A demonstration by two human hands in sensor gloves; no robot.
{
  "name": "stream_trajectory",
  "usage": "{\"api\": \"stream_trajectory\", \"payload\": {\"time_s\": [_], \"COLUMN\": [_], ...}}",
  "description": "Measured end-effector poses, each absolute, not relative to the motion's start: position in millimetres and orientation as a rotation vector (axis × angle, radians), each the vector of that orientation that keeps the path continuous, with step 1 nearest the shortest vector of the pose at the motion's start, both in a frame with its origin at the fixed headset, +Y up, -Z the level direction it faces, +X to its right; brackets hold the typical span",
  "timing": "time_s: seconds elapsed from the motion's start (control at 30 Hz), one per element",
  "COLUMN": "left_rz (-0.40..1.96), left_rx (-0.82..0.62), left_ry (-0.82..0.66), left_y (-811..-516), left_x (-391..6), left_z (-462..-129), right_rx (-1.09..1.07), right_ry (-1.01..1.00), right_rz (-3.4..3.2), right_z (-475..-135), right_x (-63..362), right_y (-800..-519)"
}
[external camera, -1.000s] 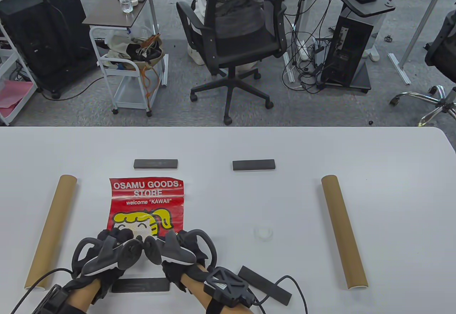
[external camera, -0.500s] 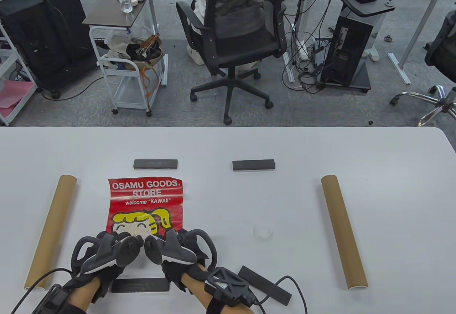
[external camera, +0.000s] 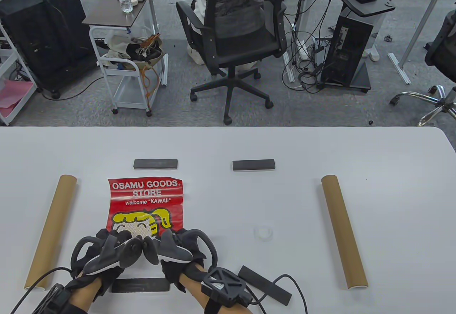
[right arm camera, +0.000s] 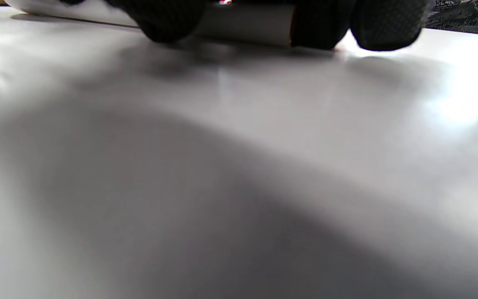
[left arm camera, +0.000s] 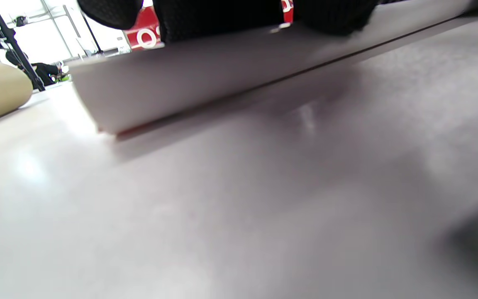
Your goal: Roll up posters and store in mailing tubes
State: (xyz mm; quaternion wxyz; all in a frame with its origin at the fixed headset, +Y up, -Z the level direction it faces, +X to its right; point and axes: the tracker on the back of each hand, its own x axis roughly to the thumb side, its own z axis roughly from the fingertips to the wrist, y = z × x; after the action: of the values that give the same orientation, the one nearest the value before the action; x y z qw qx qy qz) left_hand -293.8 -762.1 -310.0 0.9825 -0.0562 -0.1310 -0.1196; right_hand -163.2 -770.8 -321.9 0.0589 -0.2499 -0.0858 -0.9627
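Red glossy poster (external camera: 146, 200), lower left of the frame: near end curled into a white-backed roll (left arm camera: 206, 79). Left hand (external camera: 107, 253) and right hand (external camera: 178, 250), side by side, fingers curled over and pressing on the roll. Bare white table (external camera: 228, 200) lies beyond. Matte cardboard tubes, cylindrical, flank: left tube (external camera: 51, 232), right tube (external camera: 343, 232). Dark flat bars: (external camera: 155, 164), (external camera: 253, 165).

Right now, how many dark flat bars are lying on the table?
4. One beyond the poster, one at mid-table, one near the front edge under the wrists, and one angled beside the right hand. More may be hidden under the hands.
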Motion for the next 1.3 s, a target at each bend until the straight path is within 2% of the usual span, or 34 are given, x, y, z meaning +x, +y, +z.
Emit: {"api": "stream_trajectory", "payload": {"time_s": [0.13, 0.4, 0.6, 0.73, 0.83, 0.9, 1.0, 1.3], "left_rz": [-0.233, -0.273, -0.291, -0.29, -0.281, -0.241, -0.229, -0.238], "left_rx": [-0.182, -0.127, -0.139, -0.148, -0.145, -0.176, -0.193, -0.16], "left_ry": [-0.248, -0.265, -0.241, -0.228, -0.226, -0.222, -0.224, -0.218], "left_y": [-763, -765, -766, -766, -763, -762, -761, -761], "left_x": [-293, -290, -291, -290, -291, -293, -294, -296], "left_z": [-311, -311, -311, -311, -312, -313, -313, -313], "right_rx": [-0.762, -0.783, -0.77, -0.775, -0.796, -0.807, -0.84, -0.764], "right_ry": [-0.214, -0.157, -0.301, -0.329, -0.175, -0.169, -0.242, -0.408], "right_rz": [-2.931, -2.981, -2.929, -2.933, -3.002, -3.02, -2.969, -2.93], "right_z": [-326, -325, -324, -326, -327, -328, -329, -333], "right_x": [-159, -146, -141, -137, -132, -129, -126, -125], "right_y": [-772, -771, -776, -775, -773, -771, -770, -772]}}
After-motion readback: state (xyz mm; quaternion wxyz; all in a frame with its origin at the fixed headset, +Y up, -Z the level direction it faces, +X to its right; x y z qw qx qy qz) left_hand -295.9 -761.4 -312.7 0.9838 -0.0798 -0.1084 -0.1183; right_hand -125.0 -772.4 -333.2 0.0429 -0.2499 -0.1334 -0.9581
